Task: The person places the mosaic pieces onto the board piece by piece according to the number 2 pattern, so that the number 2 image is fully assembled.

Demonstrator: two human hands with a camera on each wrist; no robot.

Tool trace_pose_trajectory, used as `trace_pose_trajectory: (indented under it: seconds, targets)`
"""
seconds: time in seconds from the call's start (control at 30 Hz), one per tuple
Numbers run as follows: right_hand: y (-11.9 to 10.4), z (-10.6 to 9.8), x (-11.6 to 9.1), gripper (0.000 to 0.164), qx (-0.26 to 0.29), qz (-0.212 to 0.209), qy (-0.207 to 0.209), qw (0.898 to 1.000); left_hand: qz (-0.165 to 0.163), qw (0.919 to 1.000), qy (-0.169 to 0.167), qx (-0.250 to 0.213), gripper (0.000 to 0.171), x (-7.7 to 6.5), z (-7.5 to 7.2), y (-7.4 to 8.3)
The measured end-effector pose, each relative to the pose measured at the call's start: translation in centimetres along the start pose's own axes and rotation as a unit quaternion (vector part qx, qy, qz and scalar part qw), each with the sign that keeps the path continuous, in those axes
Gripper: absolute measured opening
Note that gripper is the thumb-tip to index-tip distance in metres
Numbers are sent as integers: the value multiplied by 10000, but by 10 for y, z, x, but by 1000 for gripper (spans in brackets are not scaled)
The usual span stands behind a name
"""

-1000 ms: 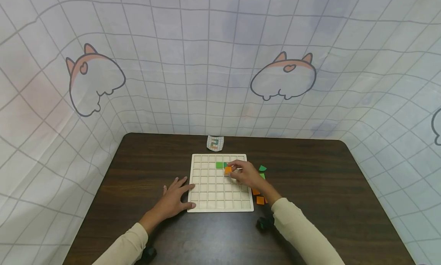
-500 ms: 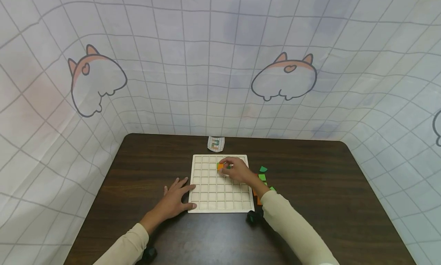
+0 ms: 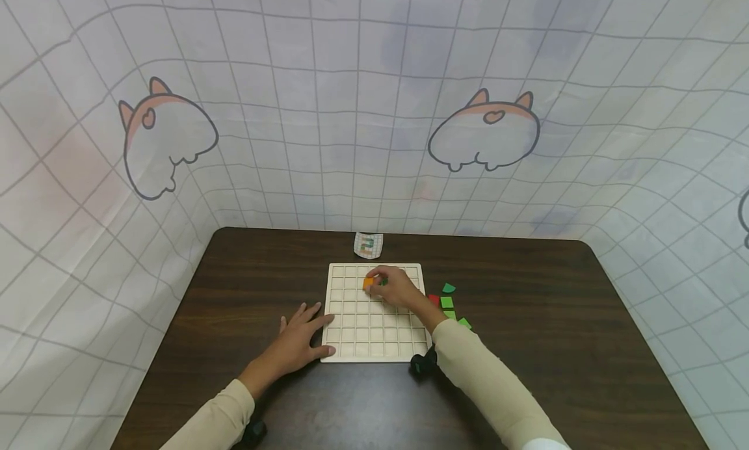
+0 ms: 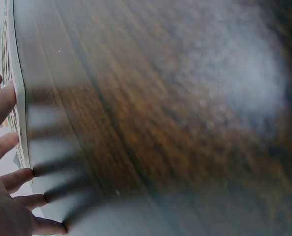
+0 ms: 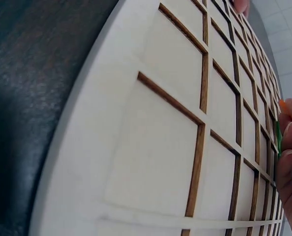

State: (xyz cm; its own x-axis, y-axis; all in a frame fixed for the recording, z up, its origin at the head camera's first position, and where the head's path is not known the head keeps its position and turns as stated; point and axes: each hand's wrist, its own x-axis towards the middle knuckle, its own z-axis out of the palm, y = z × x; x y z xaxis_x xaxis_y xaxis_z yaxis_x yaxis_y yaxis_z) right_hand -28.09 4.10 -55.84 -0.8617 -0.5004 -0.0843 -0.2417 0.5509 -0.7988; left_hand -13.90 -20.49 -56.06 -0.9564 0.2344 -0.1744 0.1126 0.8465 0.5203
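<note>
A pale wooden grid board (image 3: 376,336) lies on the dark table. Over its upper middle, my right hand (image 3: 398,287) pinches an orange square tile (image 3: 368,283) between thumb and fingers. A bit of green tile (image 3: 383,282) shows beneath those fingers; the hand hides the rest of that row. In the right wrist view the orange tile (image 5: 283,107) appears at the fingertips, close to the board. My left hand (image 3: 298,341) is spread at the board's left edge, thumb and index fingertip touching the rim. In the left wrist view its other fingers (image 4: 30,200) reach down beside the board.
Right of the board lie several green tiles (image 3: 447,302) and a red tile (image 3: 433,300), partly behind my right wrist. A small paper with a coloured pattern (image 3: 368,245) lies beyond the board. A white gridded curtain (image 3: 398,196) stands along the table's far edge.
My right hand has carried the orange tile leftward across the upper board, and its forearm has swung left too. My left hand stays at the board's edge.
</note>
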Motion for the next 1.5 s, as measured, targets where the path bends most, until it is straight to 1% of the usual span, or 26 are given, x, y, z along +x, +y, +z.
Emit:
trace_pose_trajectory:
  seconds: [0.13, 0.37, 0.57, 0.8, 1.03, 1.5]
  targets:
    - [-2, 0, 2, 27, 47, -17, 21, 10000, 7, 10000, -27, 30, 69, -1, -1, 1]
    - [-2, 4, 8, 26, 11, 113, 42, 9999, -11, 10000, -69, 56, 69, -1, -2, 2]
    - [-3, 8, 12, 26, -256, 74, 4, 9996, 48, 10000, -49, 27, 69, -1, -1, 1]
    - [-8, 9, 15, 24, -469, 164, -15, 9988, 54, 10000, -11, 22, 69, -1, -1, 1]
    - [-12, 8, 18, 23, -823, 252, -118, 9962, 50, 10000, 5, 37, 69, -1, -1, 1]
    - [-16, 6, 19, 25, -936, 292, -186, 9950, 128, 9999, 81, 65, 68, -1, -1, 0]
